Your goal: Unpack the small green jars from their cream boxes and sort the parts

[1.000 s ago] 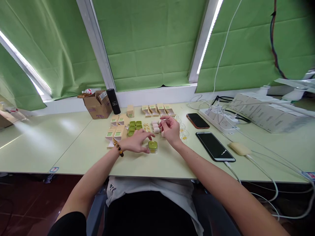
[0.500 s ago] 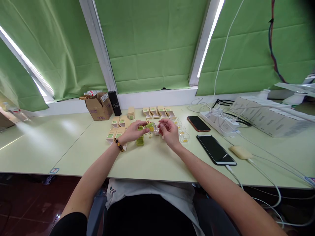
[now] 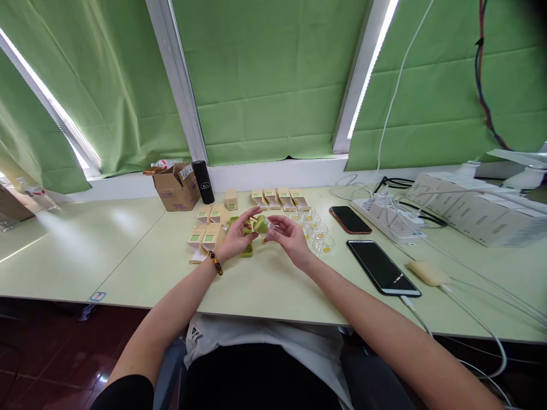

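Observation:
Close together over the table, both hands grip a small green-and-clear plastic case (image 3: 260, 225). My left hand (image 3: 234, 234), with a beaded bracelet on the wrist, pinches its left side. My right hand (image 3: 292, 238) has thumb and fingers on the case's right, clear side. Just below lies a small green square box (image 3: 247, 251), and more green pieces are partly hidden behind my left hand. To the right of my right hand stand several clear plastic cups (image 3: 319, 233) with yellow in them. Small cardboard boxes (image 3: 212, 234) with green labels sit left of my left hand.
More small open cardboard boxes (image 3: 280, 198) line the back. A brown carton (image 3: 176, 191) and a black cylinder (image 3: 203, 182) stand at the back left. To the right lie two phones (image 3: 380, 267), a power strip (image 3: 388, 219), cables and white boxes (image 3: 478, 208).
The case has turned, showing more of its green side. My right hand has closed in from beside the case onto its right side. The camera view has shifted slightly.

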### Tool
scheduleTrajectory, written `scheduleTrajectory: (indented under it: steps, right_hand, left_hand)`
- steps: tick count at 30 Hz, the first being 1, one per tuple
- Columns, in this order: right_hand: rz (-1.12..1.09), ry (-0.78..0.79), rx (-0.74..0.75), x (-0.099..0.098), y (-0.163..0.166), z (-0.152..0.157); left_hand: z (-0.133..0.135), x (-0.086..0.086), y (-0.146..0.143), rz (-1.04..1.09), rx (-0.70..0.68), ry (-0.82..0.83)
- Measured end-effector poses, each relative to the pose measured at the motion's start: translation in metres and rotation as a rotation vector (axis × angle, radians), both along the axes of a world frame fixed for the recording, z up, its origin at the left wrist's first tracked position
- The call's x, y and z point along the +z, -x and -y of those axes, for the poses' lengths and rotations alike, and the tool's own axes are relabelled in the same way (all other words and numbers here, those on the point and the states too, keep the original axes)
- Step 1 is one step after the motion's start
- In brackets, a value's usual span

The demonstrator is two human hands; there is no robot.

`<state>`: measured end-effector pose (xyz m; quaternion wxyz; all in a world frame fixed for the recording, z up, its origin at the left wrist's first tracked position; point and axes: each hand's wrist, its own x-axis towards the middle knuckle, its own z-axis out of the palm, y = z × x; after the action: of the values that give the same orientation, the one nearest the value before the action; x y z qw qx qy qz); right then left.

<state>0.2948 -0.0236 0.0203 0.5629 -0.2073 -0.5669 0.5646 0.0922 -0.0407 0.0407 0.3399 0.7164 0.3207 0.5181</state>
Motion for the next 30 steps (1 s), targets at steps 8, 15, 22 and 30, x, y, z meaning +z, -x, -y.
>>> scheduleTrajectory:
  steps: [8, 15, 22, 30]
  right_hand:
    - [0.213, -0.677, -0.365, 0.004, 0.001, 0.02]
    - [0.034, -0.209, -0.101, 0.003, 0.002, 0.013]
    - [-0.131, 0.103, 0.188, 0.006, 0.0, 0.005]
    - [-0.156, 0.206, 0.278, 0.003, 0.003, 0.007]
  left_hand:
    - [0.001, -0.006, -0.001, 0.035, 0.15, -0.017]
    - [0.006, -0.003, -0.003, 0.023, 0.133, -0.051]
    - [0.004, -0.009, -0.007, -0.004, 0.093, -0.074]
    - [0.001, -0.016, -0.01, -0.023, 0.296, -0.077]
